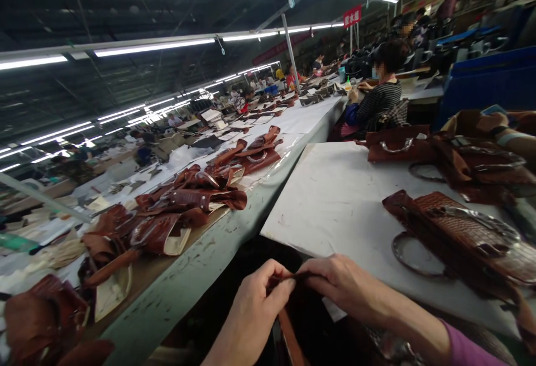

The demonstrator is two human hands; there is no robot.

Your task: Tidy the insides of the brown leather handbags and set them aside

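My left hand [266,296] and my right hand [339,285] meet low in the middle of the head view, fingers pinched together. Between their fingertips runs the thin edge of a brown leather piece [299,275]; most of it is hidden by the hands and dark shadow. Below my left hand hangs a brown leather strip [290,335], and I cannot tell whether it belongs to the same piece. Right of my right hand, a brown crocodile-pattern handbag [460,232] with a clear-wrapped handle lies on the white table [335,204].
Several brown leather bags [196,198] line the long bench [167,299] at left. More bags [400,145] lie at the white table's far side, near another person's hand [494,123]. A seated person in a striped top [377,104] works beyond. A dark gap separates bench and table.
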